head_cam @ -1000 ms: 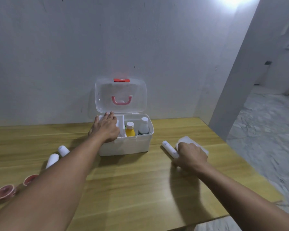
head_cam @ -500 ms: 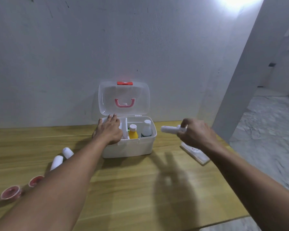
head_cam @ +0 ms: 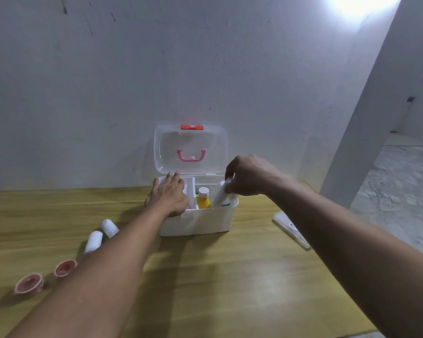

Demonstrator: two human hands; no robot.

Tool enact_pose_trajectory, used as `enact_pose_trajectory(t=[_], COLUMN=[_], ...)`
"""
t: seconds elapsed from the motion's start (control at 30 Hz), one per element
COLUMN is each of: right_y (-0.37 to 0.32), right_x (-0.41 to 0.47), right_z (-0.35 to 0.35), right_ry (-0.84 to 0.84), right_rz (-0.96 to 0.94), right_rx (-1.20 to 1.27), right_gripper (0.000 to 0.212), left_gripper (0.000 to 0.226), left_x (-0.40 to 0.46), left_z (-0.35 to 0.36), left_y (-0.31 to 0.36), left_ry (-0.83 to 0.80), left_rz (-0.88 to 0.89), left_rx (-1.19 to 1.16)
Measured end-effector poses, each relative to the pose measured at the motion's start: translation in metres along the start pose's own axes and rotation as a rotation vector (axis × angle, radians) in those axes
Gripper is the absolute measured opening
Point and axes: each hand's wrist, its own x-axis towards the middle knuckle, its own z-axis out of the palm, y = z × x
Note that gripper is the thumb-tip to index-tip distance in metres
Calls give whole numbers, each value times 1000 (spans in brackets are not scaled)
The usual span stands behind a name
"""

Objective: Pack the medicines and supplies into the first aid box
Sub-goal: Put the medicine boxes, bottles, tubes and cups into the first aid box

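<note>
The white first aid box (head_cam: 200, 220) stands open on the wooden table, its clear lid (head_cam: 191, 147) upright against the wall. My left hand (head_cam: 169, 196) lies flat on the box's left rim, fingers spread. My right hand (head_cam: 249, 176) grips a white tube (head_cam: 219, 197), tilted with its lower end inside the box's right compartment. A yellow bottle (head_cam: 204, 198) with a white cap stands in that compartment beside the tube. Two white bottles (head_cam: 93, 241) (head_cam: 110, 228) and two red-lidded round tubs (head_cam: 65, 267) (head_cam: 29, 284) lie on the table at the left.
A flat clear plastic case (head_cam: 291, 228) lies on the table right of the box, partly hidden by my right forearm. The wall stands just behind the box. The table's right edge drops to a grey floor (head_cam: 401, 186).
My right hand picked the white tube off the table, carried it leftward and tipped it down into the box's right compartment. My left hand stayed on the box rim.
</note>
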Motion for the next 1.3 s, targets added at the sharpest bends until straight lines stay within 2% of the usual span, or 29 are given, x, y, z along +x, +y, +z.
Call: enact_pose_trajectory(t=[0.1,0.2,0.33,0.53,0.63,0.83,0.9,1.0,1.07,1.17,1.3], right_y=[-4,-4,1,3,8,56,83,115,130,141,138], right_x=[12,19,23,24,23,14,5,-14,-23,-34,-32], right_z=[10,16,19,26,26,24,30,48,60,67,60], right_ry=[-67,-135,-193,-285,-236,-112,-178,-369,-413,-384,-305], right_rz=[27,85,140,140,146,262,331,413,463,471,481], right_rx=[-36,65,232,320,399,315,157,-108,-182,-155,37], right_gripper=[34,41,39,42,39,26,29,31,36,57,57], left_gripper=[61,62,61,61,61,61,60,60,60,60,60], left_x=[2,2,2,1,1,1,1,0,0,0,-1], left_z=[1,3,4,3,3,2,2,2,1,1,1], left_y=[0,-1,-1,-1,-1,-1,0,0,0,0,0], left_ry=[5,8,12,16,16,15,17,17,15,10,8], left_rz=[-2,-2,1,0,-1,-1,2,2,4,3,0], left_rx=[1,-6,-6,-10,-7,-6,1,3,6,13,10])
